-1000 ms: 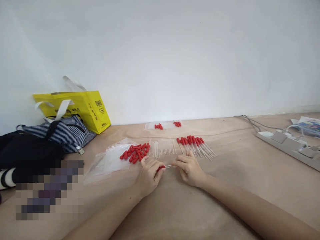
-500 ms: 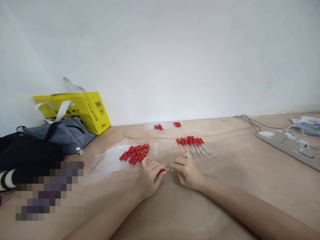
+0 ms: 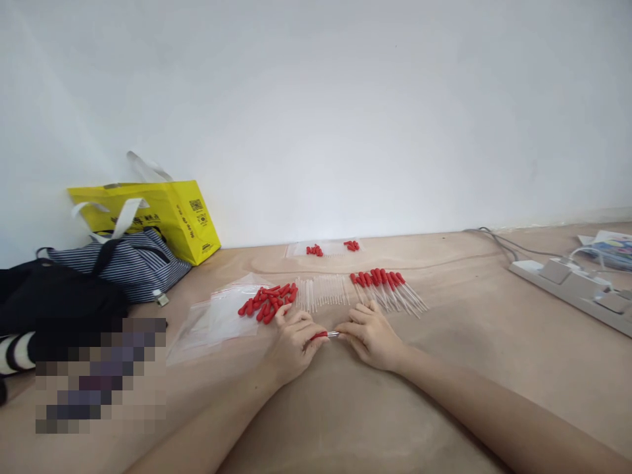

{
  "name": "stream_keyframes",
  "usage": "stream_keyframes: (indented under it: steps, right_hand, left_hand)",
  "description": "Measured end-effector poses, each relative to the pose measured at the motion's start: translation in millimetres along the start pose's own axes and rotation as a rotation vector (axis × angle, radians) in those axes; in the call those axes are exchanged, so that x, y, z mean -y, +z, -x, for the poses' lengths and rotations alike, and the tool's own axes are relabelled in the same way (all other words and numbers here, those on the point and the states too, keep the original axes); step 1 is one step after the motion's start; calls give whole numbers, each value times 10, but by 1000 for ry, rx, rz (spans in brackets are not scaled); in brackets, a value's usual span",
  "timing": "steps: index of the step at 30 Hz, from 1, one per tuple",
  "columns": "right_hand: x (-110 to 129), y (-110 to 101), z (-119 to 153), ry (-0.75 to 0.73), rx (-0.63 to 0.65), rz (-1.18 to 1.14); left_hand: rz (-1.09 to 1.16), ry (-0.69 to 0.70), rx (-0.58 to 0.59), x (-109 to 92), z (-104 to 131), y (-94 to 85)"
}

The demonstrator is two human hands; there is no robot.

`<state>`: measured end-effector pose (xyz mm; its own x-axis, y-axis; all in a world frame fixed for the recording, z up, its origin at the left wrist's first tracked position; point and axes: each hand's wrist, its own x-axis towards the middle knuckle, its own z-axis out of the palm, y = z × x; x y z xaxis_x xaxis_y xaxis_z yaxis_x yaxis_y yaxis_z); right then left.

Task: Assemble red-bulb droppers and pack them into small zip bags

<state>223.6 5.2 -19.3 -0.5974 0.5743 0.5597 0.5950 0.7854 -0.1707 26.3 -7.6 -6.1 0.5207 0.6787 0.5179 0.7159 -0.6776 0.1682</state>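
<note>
My left hand (image 3: 295,343) pinches a red rubber bulb (image 3: 318,335). Out of the bulb's right end runs a thin clear tube (image 3: 332,334), whose other side is gripped by the fingertips of my right hand (image 3: 371,337). Beyond my left hand lies a pile of loose red bulbs (image 3: 269,301), partly on clear plastic bags (image 3: 217,320). A row of clear tubes (image 3: 323,293) lies behind the gap between my hands. Tubes fitted with red bulbs (image 3: 382,280) are spread out beyond my right hand.
Near the wall, a clear bag (image 3: 296,249) bears two small groups of red bulbs. At the left stand a yellow bag (image 3: 197,227), a striped bag (image 3: 133,266) and a black cloth item (image 3: 64,289). A white power strip (image 3: 553,280) with cables lies at the right.
Both hands stay nearly in place, holding the same bulb and tube. The whole view has shifted very slightly.
</note>
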Motion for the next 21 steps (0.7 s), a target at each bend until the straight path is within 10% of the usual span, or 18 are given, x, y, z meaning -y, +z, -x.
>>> stream_keyframes:
  steps: [12, 21]
  right_hand:
    - [-320, 129, -373, 719, -39, 257]
    - [-429, 245, -598, 791, 108, 311]
  left_hand:
    - [-306, -553, -102, 319, -57, -73]
    - [-404, -615, -102, 437, -44, -86]
